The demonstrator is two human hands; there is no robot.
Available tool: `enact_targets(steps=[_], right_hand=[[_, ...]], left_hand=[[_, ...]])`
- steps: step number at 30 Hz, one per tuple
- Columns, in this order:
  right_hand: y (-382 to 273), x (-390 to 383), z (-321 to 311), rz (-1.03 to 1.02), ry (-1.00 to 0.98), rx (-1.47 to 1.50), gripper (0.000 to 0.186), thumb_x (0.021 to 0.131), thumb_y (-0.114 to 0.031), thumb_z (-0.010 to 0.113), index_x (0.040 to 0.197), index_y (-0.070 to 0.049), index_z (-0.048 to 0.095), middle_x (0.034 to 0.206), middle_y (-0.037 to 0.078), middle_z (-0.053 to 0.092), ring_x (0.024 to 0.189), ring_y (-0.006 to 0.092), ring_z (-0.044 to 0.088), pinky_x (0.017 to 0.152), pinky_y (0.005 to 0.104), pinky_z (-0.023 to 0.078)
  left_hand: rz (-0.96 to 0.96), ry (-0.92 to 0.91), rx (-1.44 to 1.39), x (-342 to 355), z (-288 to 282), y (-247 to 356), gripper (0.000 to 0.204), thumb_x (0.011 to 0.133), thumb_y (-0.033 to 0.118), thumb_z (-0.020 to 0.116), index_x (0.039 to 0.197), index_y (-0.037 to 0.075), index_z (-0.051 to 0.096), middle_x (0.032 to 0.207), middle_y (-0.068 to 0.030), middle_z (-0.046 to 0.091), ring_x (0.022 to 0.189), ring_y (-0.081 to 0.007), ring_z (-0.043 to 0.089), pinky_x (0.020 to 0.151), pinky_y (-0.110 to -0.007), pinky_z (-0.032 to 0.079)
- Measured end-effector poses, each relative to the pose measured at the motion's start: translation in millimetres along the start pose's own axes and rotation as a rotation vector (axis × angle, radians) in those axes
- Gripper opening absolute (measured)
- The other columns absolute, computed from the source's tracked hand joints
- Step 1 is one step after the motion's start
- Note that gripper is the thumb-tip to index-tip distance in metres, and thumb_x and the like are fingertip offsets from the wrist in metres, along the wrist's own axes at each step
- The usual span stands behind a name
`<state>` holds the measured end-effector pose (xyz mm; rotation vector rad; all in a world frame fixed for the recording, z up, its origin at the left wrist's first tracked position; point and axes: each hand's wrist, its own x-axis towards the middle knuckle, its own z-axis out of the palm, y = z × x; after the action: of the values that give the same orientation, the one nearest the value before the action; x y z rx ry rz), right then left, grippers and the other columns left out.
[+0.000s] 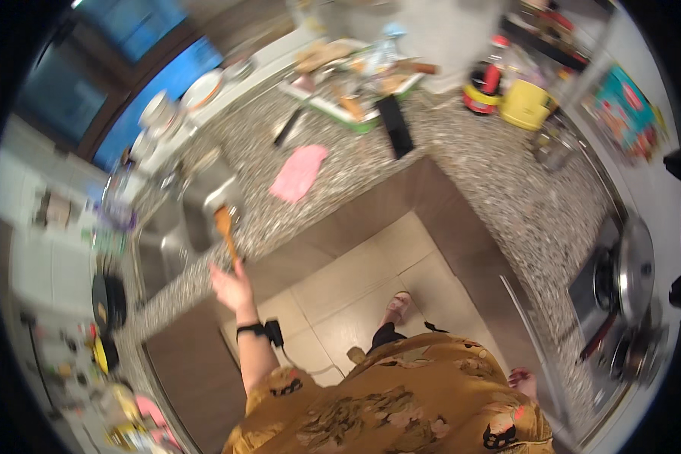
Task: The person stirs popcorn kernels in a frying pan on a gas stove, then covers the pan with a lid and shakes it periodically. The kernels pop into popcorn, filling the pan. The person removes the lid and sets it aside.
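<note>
At the left of an L-shaped speckled granite counter [499,197], the left hand [233,286] was raised and closed about the lower end of a wooden spoon [225,231], which stood nearly upright with its bowl over the near edge of the counter, just beside the steel sink [175,231]. A black wristband [250,328] with a small black unit sat on the left wrist. The right hand [523,380] showed only in part at the lower right, low against the mustard patterned garment [401,408] and close to the counter front; whether it was clenched or loose could not be told, and nothing was seen in it. Items on the counter, far side: a pink cloth [299,172] lying flat, a dark flat rectangular object [395,125] to its right, a green-edged tray [348,94] of blurred food items beyond, a yellow container [524,104] and a red-and-black jar [482,89] at the far right. White plates and cups [181,102] stood at the far left by the window. Right side: a cooktop [620,303] bearing a pan with a steel lid [634,268]. Below: a pale tiled floor [371,280] and one foot in a pink slipper [396,306].
</note>
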<state>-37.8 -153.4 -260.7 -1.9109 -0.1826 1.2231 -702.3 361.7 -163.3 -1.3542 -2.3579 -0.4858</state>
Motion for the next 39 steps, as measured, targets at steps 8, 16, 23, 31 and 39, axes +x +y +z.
enact_targets(steps=[8, 16, 23, 31, 39], right_hand=[[-99, -97, -71, -0.153, 0.480, 0.913, 0.046, 0.100, -0.052, 0.045, 0.113, -0.011, 0.061, 0.103, 0.004, 0.068, 0.087, 0.0168, 0.065, 0.074, 0.0316, 0.053], [-193, -96, -74, -0.248, 0.114, 0.943, 0.049, 0.099, -0.045, 0.053, 0.130, -0.007, 0.051, 0.124, 0.012, 0.063, 0.107, 0.0277, 0.065, 0.095, 0.0445, 0.050], [-234, -40, -85, -0.269, -0.126, 1.122, 0.031, 0.091, -0.023, 0.069, 0.114, -0.008, 0.053, 0.094, 0.008, 0.063, 0.083, 0.0215, 0.066, 0.070, 0.0358, 0.058], [-242, -30, -92, -0.380, 0.110, 0.936, 0.031, 0.088, -0.009, 0.067, 0.107, -0.005, 0.043, 0.074, 0.005, 0.055, 0.053, 0.0141, 0.053, 0.047, 0.0325, 0.044], [-259, -109, -97, -0.343, 0.147, 0.811, 0.032, 0.084, -0.006, 0.066, 0.107, -0.003, 0.043, 0.064, 0.004, 0.051, 0.048, 0.0130, 0.051, 0.045, 0.0284, 0.043]], left_hand=[[0.876, -0.267, -0.850, -153, -95, 230, 0.041, 0.089, 0.011, 0.069, 0.127, 0.003, 0.057, 0.118, -0.0202, 0.056, 0.113, -0.0383, 0.054, 0.095, -0.048, 0.045], [1.925, -0.892, -1.339, -351, -391, 556, 0.035, 0.088, 0.013, 0.068, 0.121, 0.003, 0.062, 0.117, -0.0179, 0.061, 0.108, -0.0346, 0.060, 0.091, -0.041, 0.049], [2.177, -0.470, -0.979, -484, -442, 748, 0.055, 0.083, 0.017, 0.071, 0.134, 0.006, 0.054, 0.121, -0.0179, 0.060, 0.101, -0.0329, 0.062, 0.088, -0.039, 0.051], [2.375, -0.422, -0.612, -558, -448, 817, 0.043, 0.085, 0.021, 0.071, 0.127, 0.018, 0.062, 0.121, -0.0171, 0.057, 0.110, -0.0376, 0.059, 0.095, -0.043, 0.049], [2.489, -0.470, -0.785, -496, -501, 811, 0.039, 0.079, 0.021, 0.076, 0.117, 0.014, 0.067, 0.104, -0.0183, 0.063, 0.102, -0.0371, 0.061, 0.089, -0.044, 0.049]])
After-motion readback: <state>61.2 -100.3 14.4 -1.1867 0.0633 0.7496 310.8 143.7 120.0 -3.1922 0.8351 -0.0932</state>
